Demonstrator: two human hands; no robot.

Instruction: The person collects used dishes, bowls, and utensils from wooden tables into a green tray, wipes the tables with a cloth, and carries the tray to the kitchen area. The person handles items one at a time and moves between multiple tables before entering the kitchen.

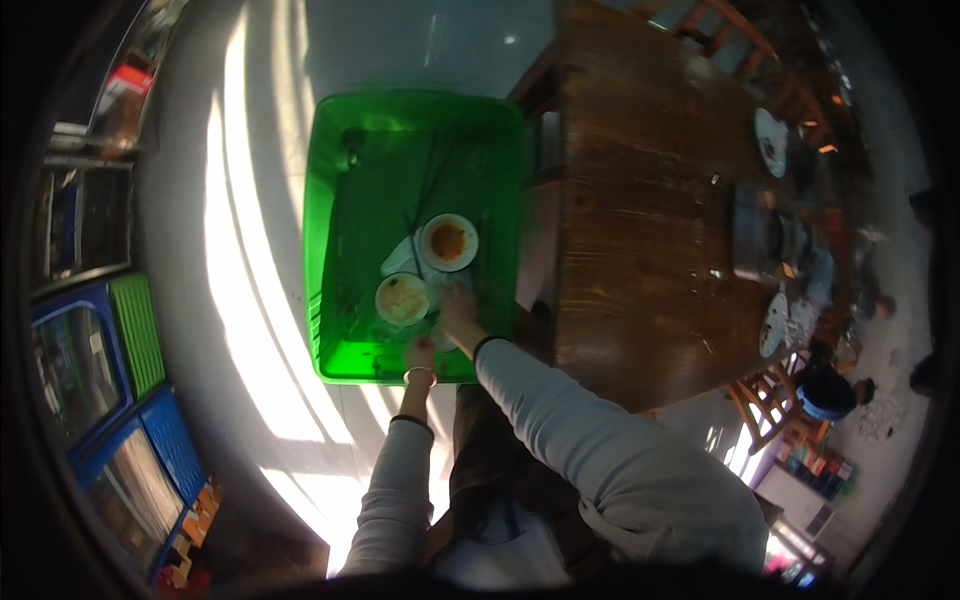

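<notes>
Both my hands reach down into a large green plastic tub [319, 225] in front of me. Near its close wall is my left hand [420, 349], beside a white bowl [402, 299] with pale leftovers; blur hides whether it grips anything. My right hand [457, 307] is just right of that bowl, below a second white bowl [450, 241] holding reddish-brown liquid. Pale dishes [401, 256] lie partly hidden under and between the bowls. Thin dark sticks, perhaps chopsticks [429, 180], slant across the tub floor. What my right fingers touch is too blurred to make out.
A wooden table [637, 225] stands right of the tub. Along its far side are a white plate [771, 142], another plate [774, 324] and a metal appliance [757, 232]. Wooden chairs [765, 397] flank it. Blue-framed cabinets [79, 367] line the left, across a sunlit floor [247, 337].
</notes>
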